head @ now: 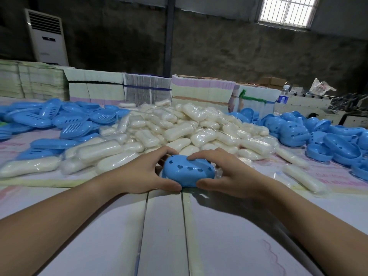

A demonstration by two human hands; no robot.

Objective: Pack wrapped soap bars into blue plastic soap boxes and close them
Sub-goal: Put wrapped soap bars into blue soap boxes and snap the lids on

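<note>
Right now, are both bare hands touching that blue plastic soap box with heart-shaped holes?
Touching. The head view shows the left hand and right hand gripping the blue soap box, thumbs and fingers on it.

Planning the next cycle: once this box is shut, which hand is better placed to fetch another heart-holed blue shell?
Right hand, probably: the heart-holed shells are piled on its side; the slotted trays lie left.

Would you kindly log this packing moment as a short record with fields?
held item: blue soap box, heart-shaped holes on top
left hand: grips the box's left end
right hand: grips its right end
wrapped soap bars: heaped behind the box
slotted blue pieces: piled far left
heart-holed blue pieces: piled far right
surface: table
</note>
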